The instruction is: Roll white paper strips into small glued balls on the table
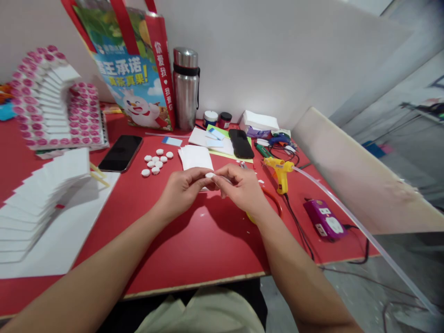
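Note:
Both my hands meet over the middle of the red table. My left hand pinches a small white round disc with fingers curled. My right hand is closed too, its fingertips touching the same disc from the right. Just behind them lies a stack of white cards. Several more white discs lie loose to the left of that stack.
A yellow glue gun, a purple power strip, a clear tube and red-handled scissors sit right. A black phone, fanned white cards and cards with pink discs lie left. A steel flask and printed bag stand behind.

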{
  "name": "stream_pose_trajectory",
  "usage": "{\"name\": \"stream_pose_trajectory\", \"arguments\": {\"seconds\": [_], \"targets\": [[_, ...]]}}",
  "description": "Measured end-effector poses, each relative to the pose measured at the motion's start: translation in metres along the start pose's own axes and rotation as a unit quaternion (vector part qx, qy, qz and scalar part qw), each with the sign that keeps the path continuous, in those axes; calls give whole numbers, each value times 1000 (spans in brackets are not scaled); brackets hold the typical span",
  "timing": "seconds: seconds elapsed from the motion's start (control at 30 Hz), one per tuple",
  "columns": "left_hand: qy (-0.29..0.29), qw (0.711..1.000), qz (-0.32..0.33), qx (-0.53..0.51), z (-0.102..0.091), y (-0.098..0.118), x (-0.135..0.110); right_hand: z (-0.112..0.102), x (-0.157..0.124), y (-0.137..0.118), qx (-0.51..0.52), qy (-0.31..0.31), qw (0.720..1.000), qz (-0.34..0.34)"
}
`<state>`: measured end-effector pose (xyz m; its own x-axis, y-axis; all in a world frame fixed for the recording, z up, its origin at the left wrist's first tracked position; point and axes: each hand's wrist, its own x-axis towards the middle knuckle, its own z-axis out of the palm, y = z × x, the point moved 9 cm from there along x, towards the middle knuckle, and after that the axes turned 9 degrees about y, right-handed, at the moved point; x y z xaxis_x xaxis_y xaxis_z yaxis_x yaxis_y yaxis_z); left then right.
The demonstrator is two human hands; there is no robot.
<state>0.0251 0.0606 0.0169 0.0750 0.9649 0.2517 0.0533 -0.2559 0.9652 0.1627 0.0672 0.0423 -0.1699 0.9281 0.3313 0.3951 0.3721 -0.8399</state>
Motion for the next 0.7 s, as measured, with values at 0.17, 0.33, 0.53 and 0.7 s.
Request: {"name": "stream_pose_trajectory", "arguments": {"seconds": [0.17, 0.33, 0.53, 0.7], "targets": [[25, 1000, 0, -1, 3, -4, -1, -1, -1, -13, -132, 27, 986, -96], [39, 998, -31, -35, 3, -13, 1, 5, -6, -22, -252, 40, 953, -165], [8, 1000, -14, 17, -7, -7, 9, 10, -2, 25, 184, -50, 961, 198], [19, 993, 53, 103, -15, 1, 11, 26, -9, 35, 351, -125, 866, 334]]}}
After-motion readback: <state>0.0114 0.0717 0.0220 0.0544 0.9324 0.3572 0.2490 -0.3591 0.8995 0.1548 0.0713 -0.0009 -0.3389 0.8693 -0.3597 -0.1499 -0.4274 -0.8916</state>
